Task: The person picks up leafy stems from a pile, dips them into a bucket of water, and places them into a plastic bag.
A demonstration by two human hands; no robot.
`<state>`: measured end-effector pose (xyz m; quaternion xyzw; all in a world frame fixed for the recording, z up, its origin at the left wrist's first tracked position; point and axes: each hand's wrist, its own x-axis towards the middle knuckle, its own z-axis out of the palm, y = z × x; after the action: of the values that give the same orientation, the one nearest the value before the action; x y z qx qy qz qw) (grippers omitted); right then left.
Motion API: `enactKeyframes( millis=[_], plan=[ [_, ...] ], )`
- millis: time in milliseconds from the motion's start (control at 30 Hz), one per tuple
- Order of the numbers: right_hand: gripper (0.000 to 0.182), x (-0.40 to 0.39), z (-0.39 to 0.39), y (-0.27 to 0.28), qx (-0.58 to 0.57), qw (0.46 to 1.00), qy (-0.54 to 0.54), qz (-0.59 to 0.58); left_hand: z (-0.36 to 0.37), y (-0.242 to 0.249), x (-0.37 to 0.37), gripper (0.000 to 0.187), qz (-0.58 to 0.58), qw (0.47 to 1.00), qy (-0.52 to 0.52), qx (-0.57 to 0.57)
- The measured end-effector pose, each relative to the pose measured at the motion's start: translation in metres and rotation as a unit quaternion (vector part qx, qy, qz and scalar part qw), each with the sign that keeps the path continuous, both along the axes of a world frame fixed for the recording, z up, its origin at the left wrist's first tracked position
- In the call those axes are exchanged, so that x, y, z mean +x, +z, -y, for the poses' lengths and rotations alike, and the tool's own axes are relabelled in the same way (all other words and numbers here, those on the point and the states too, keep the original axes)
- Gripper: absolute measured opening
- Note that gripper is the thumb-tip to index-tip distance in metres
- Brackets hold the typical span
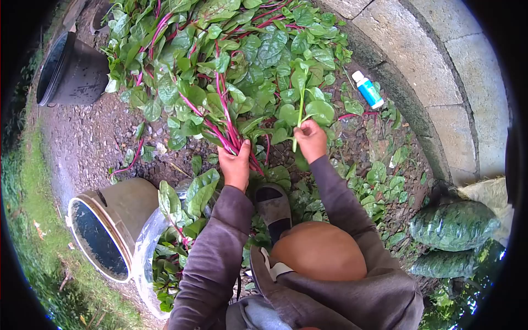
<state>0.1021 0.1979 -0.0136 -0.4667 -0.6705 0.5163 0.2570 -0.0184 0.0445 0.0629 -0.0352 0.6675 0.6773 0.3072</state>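
Observation:
My left hand (235, 165) is closed around a bundle of red-stemmed leafy stalks (225, 124) that fans up and to the left. My right hand (311, 140) pinches a single green-stemmed sprig (301, 104), holding it upright just right of the bundle. Both hands are over a big heap of green leaves with red stems (220, 55) spread on the gravel ground. Both arms are in grey-purple sleeves. My knee and a dark shoe (273, 209) sit below the hands.
A tipped bucket (107, 225) lies at lower left beside a clear plastic bag of leaves (165, 247). A black pot (69, 71) lies at upper left. A small white-and-blue bottle (367, 89) rests by a curved stone kerb (418, 71). Packed leaf bags (454, 225) sit at right.

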Motion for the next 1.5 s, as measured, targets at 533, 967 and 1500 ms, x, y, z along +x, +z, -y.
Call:
enactKeyframes(
  millis=[533,967,1500],
  plan=[
    [0.020,0.007,-0.029,-0.018,0.199,0.866,0.177,0.423,0.007,-0.034,0.007,0.036,0.023,0.999,0.024,0.029],
    [0.044,0.014,-0.055,-0.031,0.204,0.823,0.139,0.511,0.007,-0.032,0.011,0.037,0.025,1.000,0.013,-0.003],
    [0.018,0.017,-0.017,0.039,0.073,0.969,0.166,0.166,0.004,-0.040,0.019,0.038,0.044,0.999,-0.017,0.026]
  ],
)
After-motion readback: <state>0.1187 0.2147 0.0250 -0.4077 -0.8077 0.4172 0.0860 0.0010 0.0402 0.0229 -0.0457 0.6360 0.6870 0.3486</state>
